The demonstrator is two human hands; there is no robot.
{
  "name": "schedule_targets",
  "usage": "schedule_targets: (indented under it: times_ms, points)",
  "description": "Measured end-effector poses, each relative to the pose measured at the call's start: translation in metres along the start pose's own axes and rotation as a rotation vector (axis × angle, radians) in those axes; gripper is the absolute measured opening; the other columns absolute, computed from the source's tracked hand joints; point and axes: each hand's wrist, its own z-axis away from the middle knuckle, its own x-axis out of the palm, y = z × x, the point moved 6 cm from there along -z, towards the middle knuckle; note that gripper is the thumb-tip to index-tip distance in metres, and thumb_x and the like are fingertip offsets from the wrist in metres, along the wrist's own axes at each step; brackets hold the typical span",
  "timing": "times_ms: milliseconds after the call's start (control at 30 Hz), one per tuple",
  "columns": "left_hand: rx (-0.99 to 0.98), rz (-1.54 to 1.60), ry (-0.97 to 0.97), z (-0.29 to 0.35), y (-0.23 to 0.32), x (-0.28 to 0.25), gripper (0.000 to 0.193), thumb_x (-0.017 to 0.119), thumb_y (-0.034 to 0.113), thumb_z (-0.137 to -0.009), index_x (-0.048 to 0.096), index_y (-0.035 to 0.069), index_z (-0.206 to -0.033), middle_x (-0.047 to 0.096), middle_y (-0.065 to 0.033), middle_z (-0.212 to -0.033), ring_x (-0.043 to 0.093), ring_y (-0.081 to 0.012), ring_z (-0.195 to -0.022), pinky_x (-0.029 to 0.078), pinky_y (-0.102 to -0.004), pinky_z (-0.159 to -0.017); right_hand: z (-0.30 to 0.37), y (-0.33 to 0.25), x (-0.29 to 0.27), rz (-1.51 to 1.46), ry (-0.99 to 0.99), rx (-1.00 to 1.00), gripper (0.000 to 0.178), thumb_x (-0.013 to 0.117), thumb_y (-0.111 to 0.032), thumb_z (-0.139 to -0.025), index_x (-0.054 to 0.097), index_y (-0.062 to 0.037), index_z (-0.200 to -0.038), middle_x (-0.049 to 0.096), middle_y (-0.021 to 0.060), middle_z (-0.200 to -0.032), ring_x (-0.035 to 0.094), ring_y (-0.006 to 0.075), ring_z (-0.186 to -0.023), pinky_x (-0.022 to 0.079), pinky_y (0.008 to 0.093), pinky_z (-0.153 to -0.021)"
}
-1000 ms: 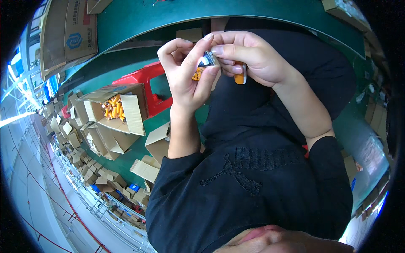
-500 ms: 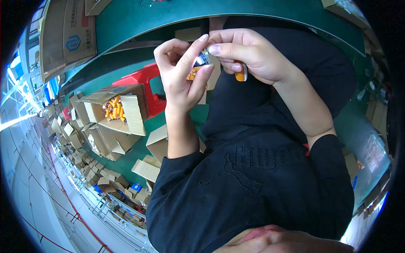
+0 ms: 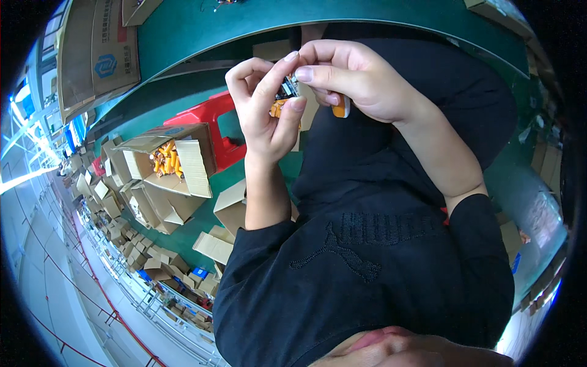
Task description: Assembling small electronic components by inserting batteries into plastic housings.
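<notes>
My left hand is raised before my chest, thumb and fingers pinching a small dark part with a silvery edge, which looks like a little circuit board. Close against it on the right, my right hand has its thumb and forefinger together at that part's upper edge. An orange and white rounded piece sticks out beneath the curled fingers of the right hand, mostly hidden by them. Some orange shows inside the left hand's grip; whether it is held or lies beyond, I cannot tell.
A green table curves across the top, with a large carton at its left. Below stand a red stool and an open carton of orange cylindrical pieces. Many more cartons fill the floor at left.
Both hands have shifted slightly. The right hand and its orange and white piece have moved a little left, and the dark part has turned slightly in the left fingers.
</notes>
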Motion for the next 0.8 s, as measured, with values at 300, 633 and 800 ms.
schedule_targets:
  times_ms: [300, 633, 800]
  points:
    - [-0.027, 0.128, 0.037, 0.0076, -0.0039, 0.0065, 0.041, 0.069, 0.025, -0.093, 0.07, 0.006, -0.13, 0.044, -0.0123, -0.12, 0.05, -0.0233, -0.101, 0.045, -0.0314, -0.084, 0.0006, -0.0012, 0.0013, 0.031, -0.032, -0.003, 0.015, 0.057, -0.015, -0.104, 0.066, -0.0049, -0.109, 0.057, -0.0002, -0.077, 0.047, 0.0045, -0.061, 0.04, 0.0164, -0.057]
    - [-0.019, 0.031, 0.072, 0.0095, -0.005, 0.0099, 0.041, 0.07, 0.025, -0.092, 0.071, 0.005, -0.128, 0.046, -0.0129, -0.12, 0.051, -0.0232, -0.101, 0.045, -0.0319, -0.083, 0.0013, 0.0035, 0.0022, -0.005, -0.016, -0.001, 0.014, 0.057, -0.017, -0.104, 0.066, -0.0061, -0.105, 0.058, -0.0002, -0.078, 0.047, 0.0042, -0.06, 0.039, 0.0158, -0.055]
    - [-0.011, 0.021, -0.001, 0.0101, -0.0016, 0.0105, 0.043, 0.07, 0.023, -0.092, 0.069, 0.005, -0.131, 0.047, -0.0131, -0.118, 0.051, -0.0228, -0.101, 0.046, -0.0318, -0.083, 0.0016, 0.003, -0.0015, 0.024, -0.05, 0.009, 0.014, 0.057, -0.017, -0.104, 0.066, -0.0062, -0.106, 0.058, 0.0003, -0.078, 0.048, 0.0044, -0.059, 0.039, 0.0156, -0.054]
